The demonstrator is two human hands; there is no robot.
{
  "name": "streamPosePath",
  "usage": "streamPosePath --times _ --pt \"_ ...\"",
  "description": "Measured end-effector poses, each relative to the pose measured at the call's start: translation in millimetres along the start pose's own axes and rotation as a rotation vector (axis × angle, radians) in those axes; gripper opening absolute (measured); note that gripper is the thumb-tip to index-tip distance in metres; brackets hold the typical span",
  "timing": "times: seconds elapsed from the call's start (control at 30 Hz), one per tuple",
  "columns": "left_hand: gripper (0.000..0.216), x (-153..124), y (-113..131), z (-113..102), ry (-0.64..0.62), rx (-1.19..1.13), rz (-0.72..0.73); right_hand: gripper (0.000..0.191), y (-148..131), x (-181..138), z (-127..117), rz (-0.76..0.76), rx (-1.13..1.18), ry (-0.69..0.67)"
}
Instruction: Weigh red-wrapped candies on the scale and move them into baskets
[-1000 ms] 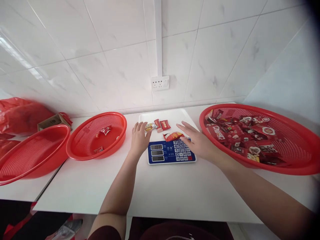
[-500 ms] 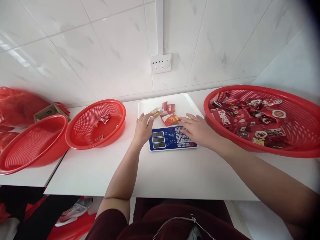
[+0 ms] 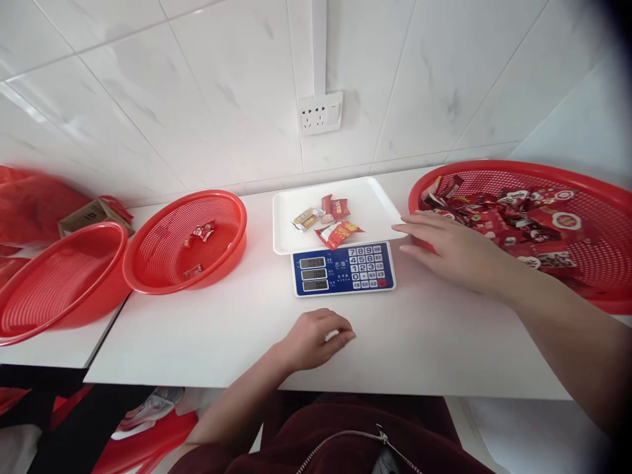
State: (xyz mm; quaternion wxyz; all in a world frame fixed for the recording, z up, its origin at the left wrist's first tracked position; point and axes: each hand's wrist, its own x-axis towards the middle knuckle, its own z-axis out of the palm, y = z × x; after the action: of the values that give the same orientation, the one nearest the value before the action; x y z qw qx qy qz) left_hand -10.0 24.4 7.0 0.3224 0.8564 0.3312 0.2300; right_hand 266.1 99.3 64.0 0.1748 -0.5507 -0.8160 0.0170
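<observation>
My right hand [image 3: 447, 247] is open, its fingers stretched out over the right end of the white scale tray [image 3: 286, 240] and the rim of the large red basket [image 3: 498, 164]. Nothing is in it. My left hand [image 3: 316, 339] hovers over the table in front of the scale, fingers loosely curled with the tips near the thumb and nothing visible in them. On the tray lie a few small wrapped snacks: a yellow-and-silver packet [image 3: 307, 218], a red packet [image 3: 337, 207] and a red-and-yellow packet [image 3: 338, 232]. The blue keypad panel [image 3: 340, 266] shows lit digits.
The large basket on the right holds many red snack packets [image 3: 533, 224]. To the left stands a red basket [image 3: 232, 253] with several small packets in it. Further left are another red basket [image 3: 116, 240], a cardboard box [image 3: 91, 217] and a red plastic bag [image 3: 34, 204].
Both hands have come away from the packets on the tray. My left hand has drawn back toward me and curled; my right hand has moved right to the large basket's rim.
</observation>
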Motion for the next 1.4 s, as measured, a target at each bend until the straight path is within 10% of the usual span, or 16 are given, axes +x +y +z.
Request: streamPosePath --times 0.4,0.8,1.13,1.4 --pt "0.018 2.8 -10.0 33.2 0.037 -0.130 -0.073 0.024 -45.5 61.7 35.7 -0.185 -0.116 0.009" --pt "0.021 5.2 -15.1 36.8 0.007 -0.151 -0.118 0.032 70.8 -18.1 -92.6 0.601 -0.346 0.363" --pt "0.024 7.2 -16.8 40.6 -0.016 -0.133 -0.148 0.051 107.0 -2.7 -31.0 0.388 -0.054 -0.303" --pt "0.023 6.7 -22.7 44.0 0.021 -0.167 -0.185 0.041 149.3 -3.1 -63.7 0.478 -0.038 -0.525"
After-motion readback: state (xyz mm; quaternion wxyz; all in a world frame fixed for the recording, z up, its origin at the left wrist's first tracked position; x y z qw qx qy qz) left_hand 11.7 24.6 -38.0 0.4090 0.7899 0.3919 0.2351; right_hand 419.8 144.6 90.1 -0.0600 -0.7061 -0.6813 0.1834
